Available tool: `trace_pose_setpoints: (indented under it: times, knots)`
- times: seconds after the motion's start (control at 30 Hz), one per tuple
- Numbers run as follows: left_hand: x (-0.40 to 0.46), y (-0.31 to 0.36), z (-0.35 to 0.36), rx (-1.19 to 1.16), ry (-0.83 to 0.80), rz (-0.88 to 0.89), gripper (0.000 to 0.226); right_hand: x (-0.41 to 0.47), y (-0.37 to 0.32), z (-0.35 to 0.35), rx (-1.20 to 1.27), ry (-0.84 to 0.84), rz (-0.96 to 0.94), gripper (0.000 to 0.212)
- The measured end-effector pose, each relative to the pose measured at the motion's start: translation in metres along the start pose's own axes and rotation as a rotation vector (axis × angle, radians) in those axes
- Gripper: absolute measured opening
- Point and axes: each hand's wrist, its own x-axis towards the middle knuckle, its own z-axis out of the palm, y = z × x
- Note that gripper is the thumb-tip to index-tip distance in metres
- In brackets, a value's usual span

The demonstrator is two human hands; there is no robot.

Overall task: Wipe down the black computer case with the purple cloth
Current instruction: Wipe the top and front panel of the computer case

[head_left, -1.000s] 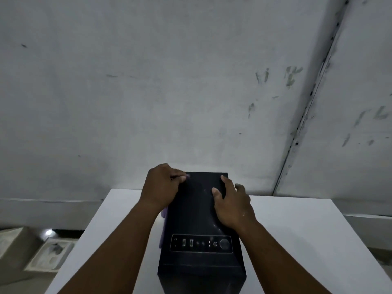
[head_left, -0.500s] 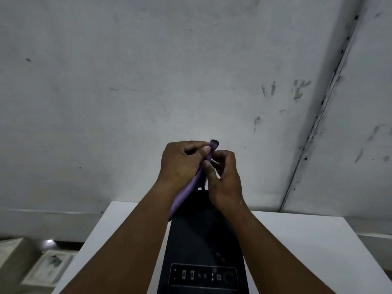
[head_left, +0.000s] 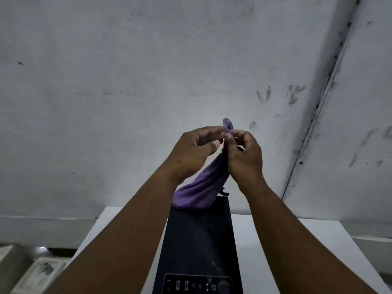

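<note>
The right hand (head_left: 244, 155) is pinching the soft purple cloth (head_left: 201, 187) near its top end; the left hand (head_left: 195, 149) is now loosening, fingers relaxed. The cloth is hanging lengthwise below the pinch, above the black metal computer case (head_left: 199, 240).

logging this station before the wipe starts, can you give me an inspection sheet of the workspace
surface: white table, case stands on it.
job's things: black computer case upright, port panel on top near the camera; purple cloth held up above the far end of the case, lower edge hanging close over it.
clutter: nothing seen on the table.
hands: right hand pinches the cloth's top; left hand fingers loose beside it, contact unclear.
cables: nothing seen.
surroundings: scuffed grey wall; pale boxes on the floor at left.
</note>
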Motion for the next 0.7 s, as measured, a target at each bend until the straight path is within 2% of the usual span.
trace_pose_setpoints:
  times: [0.1, 0.2, 0.27, 0.43, 0.53, 0.6, 0.7]
  knots:
    - [-0.007, -0.012, -0.005, 0.055, 0.044, -0.033, 0.038, 0.018, -0.007, -0.017, -0.192, 0.039, -0.176, 0.008]
    - [-0.02, -0.043, -0.014, 0.311, 0.073, -0.127, 0.037, 0.031, -0.008, -0.034, -0.402, 0.009, -0.346, 0.007]
    - [-0.034, -0.068, -0.02, 0.458, 0.039, -0.22, 0.04, 0.03, -0.001, -0.041, -0.496, -0.065, -0.39, 0.003]
    - [-0.069, -0.114, -0.014, 0.627, -0.085, -0.4, 0.052, -0.009, 0.043, -0.033, -0.637, -0.354, -0.176, 0.018]
    - [-0.083, -0.132, -0.002, 0.648, -0.073, -0.413, 0.056, -0.043, 0.07, -0.028, -0.661, -0.539, -0.076, 0.024]
    - [-0.092, -0.138, 0.002, 0.621, -0.021, -0.402, 0.056, -0.064, 0.085, -0.029, -0.738, -0.567, -0.075, 0.024]
    - [-0.101, -0.143, 0.003, 0.584, 0.012, -0.424, 0.059, -0.085, 0.088, -0.034, -0.73, -0.524, -0.083, 0.026]
